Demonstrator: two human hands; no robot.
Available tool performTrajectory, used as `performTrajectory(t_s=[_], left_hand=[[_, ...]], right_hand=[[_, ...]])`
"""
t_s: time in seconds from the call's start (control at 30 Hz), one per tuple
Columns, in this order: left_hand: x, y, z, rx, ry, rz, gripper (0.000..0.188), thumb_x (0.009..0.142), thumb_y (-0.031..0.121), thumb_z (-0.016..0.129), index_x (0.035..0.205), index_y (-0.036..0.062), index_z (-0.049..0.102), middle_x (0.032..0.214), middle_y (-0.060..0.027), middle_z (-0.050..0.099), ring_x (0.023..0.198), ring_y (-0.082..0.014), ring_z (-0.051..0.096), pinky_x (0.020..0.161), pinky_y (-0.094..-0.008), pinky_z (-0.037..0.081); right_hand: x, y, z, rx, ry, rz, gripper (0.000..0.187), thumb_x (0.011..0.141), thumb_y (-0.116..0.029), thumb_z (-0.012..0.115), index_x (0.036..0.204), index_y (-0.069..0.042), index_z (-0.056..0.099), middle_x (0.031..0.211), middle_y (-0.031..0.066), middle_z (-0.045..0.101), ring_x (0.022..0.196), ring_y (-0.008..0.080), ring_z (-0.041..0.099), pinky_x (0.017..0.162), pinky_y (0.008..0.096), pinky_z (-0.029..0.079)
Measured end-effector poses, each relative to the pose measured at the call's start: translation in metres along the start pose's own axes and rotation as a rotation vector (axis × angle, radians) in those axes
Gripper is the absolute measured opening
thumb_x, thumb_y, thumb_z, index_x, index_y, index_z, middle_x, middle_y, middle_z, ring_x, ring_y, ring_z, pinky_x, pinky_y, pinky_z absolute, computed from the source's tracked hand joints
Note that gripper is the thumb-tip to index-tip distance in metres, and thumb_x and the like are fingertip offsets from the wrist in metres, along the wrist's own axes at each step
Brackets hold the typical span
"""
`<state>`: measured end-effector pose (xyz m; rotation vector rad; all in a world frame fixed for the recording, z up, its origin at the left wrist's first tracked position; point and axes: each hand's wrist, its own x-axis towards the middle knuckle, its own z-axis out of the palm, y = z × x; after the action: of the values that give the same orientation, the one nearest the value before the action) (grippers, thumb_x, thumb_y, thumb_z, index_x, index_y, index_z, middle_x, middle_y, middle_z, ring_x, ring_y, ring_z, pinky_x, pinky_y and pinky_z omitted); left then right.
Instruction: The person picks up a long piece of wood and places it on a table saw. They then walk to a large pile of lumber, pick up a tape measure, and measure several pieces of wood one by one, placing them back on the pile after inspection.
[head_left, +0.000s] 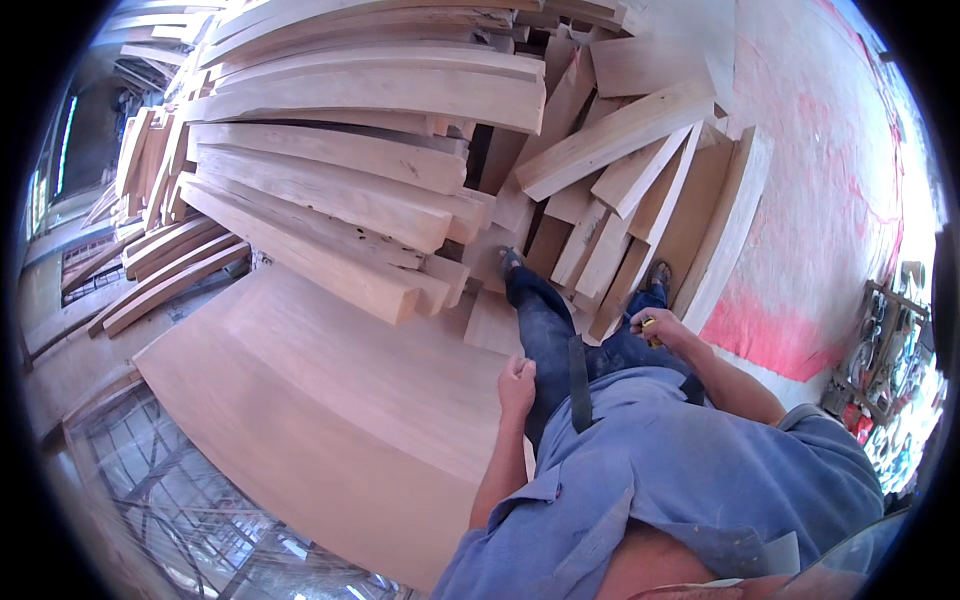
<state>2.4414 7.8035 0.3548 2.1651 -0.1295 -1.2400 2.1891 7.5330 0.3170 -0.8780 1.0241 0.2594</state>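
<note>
My left hand [517, 385] is raised beside my left thigh, its fingers curled together; whether anything small is in them I cannot make out. In my right hand [665, 326], held in front of my right thigh, is a small yellow-and-black object [650, 331], mostly covered by the fingers. A large smooth wooden panel [330, 400] spreads to the left of my left hand, which is above its right edge. Ahead of my legs, short timber pieces [590, 245] lie around my feet. A strap [579, 385] hangs at my waist.
Long thick timber beams [330, 185] are stacked ahead and to the left, ends facing me. A loose beam [620, 135] lies slanted across others. Curved wood pieces [180, 275] rest at far left. A pale, red-stained surface [790, 220] and a cluttered rack [875, 350] are at right.
</note>
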Motion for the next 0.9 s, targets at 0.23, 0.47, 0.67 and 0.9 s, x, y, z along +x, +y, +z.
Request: performTrajectory(t_s=[0.23,0.47,0.67,0.9], left_hand=[[-0.004,0.059,0.042,-0.199,-0.131,0.048,0.051,0.093,0.015,0.065,0.135,-0.0095,0.05,0.118,-0.0162,0.068,0.106,-0.0198,0.066,0.095,-0.0297,0.049],[0.003,0.092,0.068,-0.357,-0.337,0.024,0.038,0.094,0.02,0.066,0.125,-0.0017,0.062,0.109,-0.0063,0.068,0.096,-0.0133,0.063,0.086,-0.0263,0.05],[0.018,0.082,0.061,-0.612,-0.321,-0.127,0.068,0.089,0.035,0.075,0.137,-0.0074,0.049,0.118,-0.0091,0.062,0.107,-0.0157,0.058,0.095,-0.0279,0.045],[0.039,0.078,0.038,-0.97,-0.539,-0.152,0.049,0.092,0.019,0.065,0.131,-0.0061,0.049,0.117,-0.0095,0.062,0.107,-0.0169,0.06,0.095,-0.0287,0.046]], right_hand=[[0.002,-0.048,0.058,-0.564,-0.225,-0.233,0.048,0.076,-0.006,0.063,0.124,-0.001,0.059,0.105,0.0118,0.065,0.1,0.0212,0.062,0.089,0.0308,0.048],[0.013,-0.058,0.1,-0.551,-0.396,-0.325,0.053,0.077,-0.011,0.066,0.127,-0.002,0.051,0.116,0.0174,0.061,0.111,0.0261,0.057,0.098,0.0362,0.044],[-0.007,-0.106,0.116,-0.569,-0.485,-0.095,0.061,0.078,-0.017,0.072,0.132,0.0,0.049,0.123,0.0143,0.059,0.114,0.0252,0.054,0.102,0.0348,0.041],[0.029,-0.152,0.107,-0.535,-0.779,-0.077,0.056,0.085,-0.006,0.065,0.139,0.0,0.05,0.13,0.0072,0.059,0.12,0.0163,0.052,0.103,0.0311,0.041]])
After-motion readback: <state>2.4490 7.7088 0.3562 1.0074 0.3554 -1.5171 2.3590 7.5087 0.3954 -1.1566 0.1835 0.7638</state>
